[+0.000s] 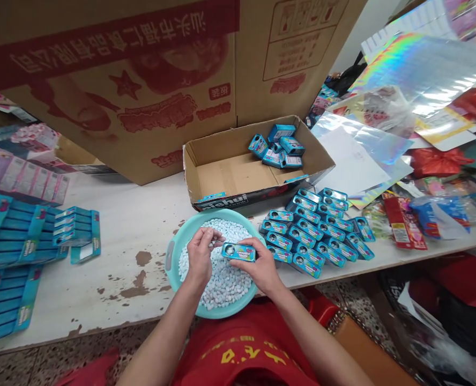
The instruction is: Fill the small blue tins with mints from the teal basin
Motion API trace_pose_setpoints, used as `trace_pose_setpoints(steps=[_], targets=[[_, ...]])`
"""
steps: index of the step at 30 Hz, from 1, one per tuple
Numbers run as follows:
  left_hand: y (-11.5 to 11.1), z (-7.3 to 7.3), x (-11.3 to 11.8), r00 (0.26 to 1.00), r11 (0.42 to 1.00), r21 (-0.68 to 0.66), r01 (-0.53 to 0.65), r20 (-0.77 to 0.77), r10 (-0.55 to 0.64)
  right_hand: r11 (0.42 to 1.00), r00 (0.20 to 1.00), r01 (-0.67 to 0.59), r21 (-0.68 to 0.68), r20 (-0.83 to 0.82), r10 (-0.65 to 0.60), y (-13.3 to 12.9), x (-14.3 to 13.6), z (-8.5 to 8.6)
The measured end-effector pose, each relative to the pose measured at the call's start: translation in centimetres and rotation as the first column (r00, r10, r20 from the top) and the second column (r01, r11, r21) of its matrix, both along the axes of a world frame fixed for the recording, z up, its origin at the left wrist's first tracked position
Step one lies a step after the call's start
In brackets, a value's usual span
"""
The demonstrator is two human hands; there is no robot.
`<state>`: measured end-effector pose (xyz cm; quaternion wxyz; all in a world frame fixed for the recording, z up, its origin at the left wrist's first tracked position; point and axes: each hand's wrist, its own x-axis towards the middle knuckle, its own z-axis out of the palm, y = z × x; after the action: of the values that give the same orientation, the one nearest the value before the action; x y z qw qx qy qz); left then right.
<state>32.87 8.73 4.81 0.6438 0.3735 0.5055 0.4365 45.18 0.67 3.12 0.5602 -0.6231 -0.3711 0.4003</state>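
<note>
In my right hand (pixel 264 268) is a small blue candy box (pixel 244 253), held level, with a round hole at its left end where something pale shows. Close to that hole, my left hand (pixel 200 256) has its fingertips pinched together; what they hold, if anything, is hidden. Both hands are over a turquoise basin (pixel 172 256) filled with small pale candies (pixel 225 292). Just right of the basin, several similar blue boxes (pixel 308 229) stand close together in rows, their holed ends facing up.
Behind the basin sits an open cardboard tray (pixel 222 174) with several blue boxes (pixel 280 147) inside. A large carton (pixel 173 80) rises behind it. Stacked blue packs (pixel 13 230) occupy the table's left side. Shiny sheets (pixel 415 75) and plastic wrappers (pixel 439 214) lie at right.
</note>
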Motion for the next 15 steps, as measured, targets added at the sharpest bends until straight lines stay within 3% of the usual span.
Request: trace_pose_setpoints(steps=[3, 6, 8, 11, 15], targets=[[0.5, -1.0, -0.4, 0.969, 0.986, 0.043, 0.160, -0.200, -0.148, 0.999, 1.000, 0.014, 0.053, 0.024, -0.015, 0.1, 0.7, 0.4], [1.6, -2.0, -1.5, 0.808, 0.916, 0.139, 0.376, -0.533, -0.251, 0.999, 0.992, -0.008, 0.037, 0.124, 0.003, 0.3, 2.1, 1.0], [2.6, -2.0, -2.0, 0.766, 0.897, 0.220, 0.383, -0.619, -0.175, 1.000, 0.983, -0.001, 0.026, 0.184, -0.003, 0.5, 3.4, 1.4], [4.8, -0.7, -1.3, 0.792, 0.887, 0.348, 0.303, -0.610, -0.031, 0.993, 0.971, 0.083, 0.087, 0.218, -0.100, 1.3, 5.7, 1.8], [9.3, 1.8, 3.1, 0.838, 0.821, 0.494, 0.287, -0.545, 0.034, 0.975, 0.950, 0.104, 0.198, 0.270, -0.156, 3.1, 8.2, 0.9]])
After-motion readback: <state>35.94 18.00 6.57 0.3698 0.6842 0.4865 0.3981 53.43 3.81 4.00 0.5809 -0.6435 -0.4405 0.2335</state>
